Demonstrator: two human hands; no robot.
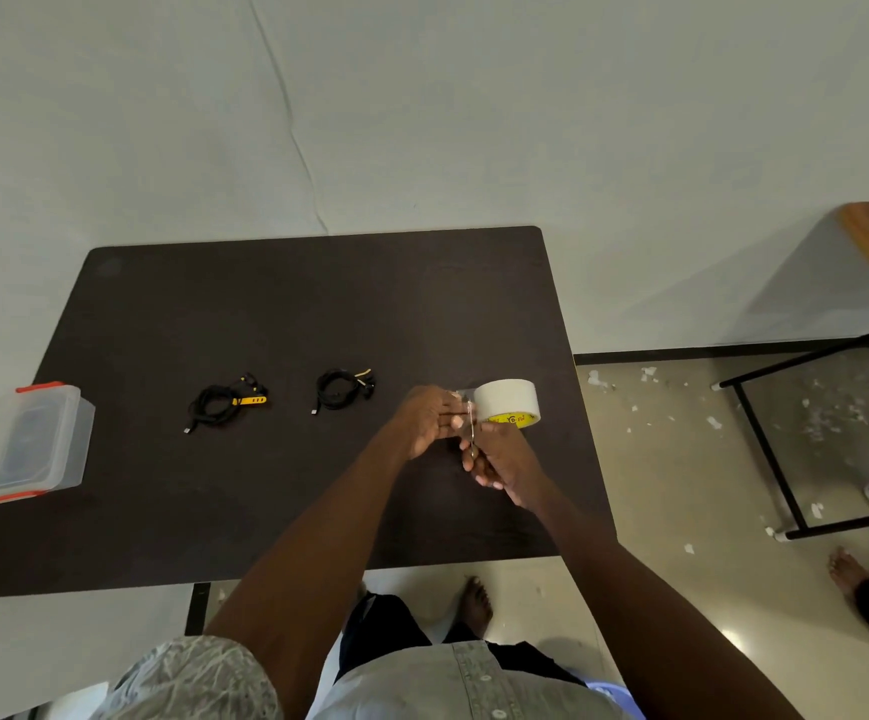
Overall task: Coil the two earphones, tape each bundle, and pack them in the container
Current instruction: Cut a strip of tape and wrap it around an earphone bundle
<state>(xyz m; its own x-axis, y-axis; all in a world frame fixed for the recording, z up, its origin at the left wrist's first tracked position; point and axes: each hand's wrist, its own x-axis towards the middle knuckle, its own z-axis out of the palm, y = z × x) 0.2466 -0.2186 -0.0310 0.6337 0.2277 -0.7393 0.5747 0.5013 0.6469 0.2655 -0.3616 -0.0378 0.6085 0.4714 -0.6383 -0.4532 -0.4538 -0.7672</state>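
Taping is the step you are in, as far as the layout tells: both earphones already lie coiled on the table [276, 314], and your hands are busy at the tape roll [507, 402] right of centre. Your left hand [424, 420] pinches a short pulled-out strip of tape [462, 394] at the roll's left side, fingers curled toward it. Your right hand [500, 462] grips a pair of scissors [471, 428], blades pointing up at that strip; whether the blades have closed on it is too small to tell.

The next move, by my reading, calls for a clean snip while you keep the strip taut, then carrying the piece leftward without letting it fold onto itself.

The nearer earphone bundle [343, 389] sits just left of centre, well apart from your hands, and no tape shows on it. The second bundle [225, 402], with its yellow piece, lies farther left, also bare.

The container [45, 439] stands at the left edge of the frame, clear plastic with red clips; neither bundle is in it, and its contents cannot be made out
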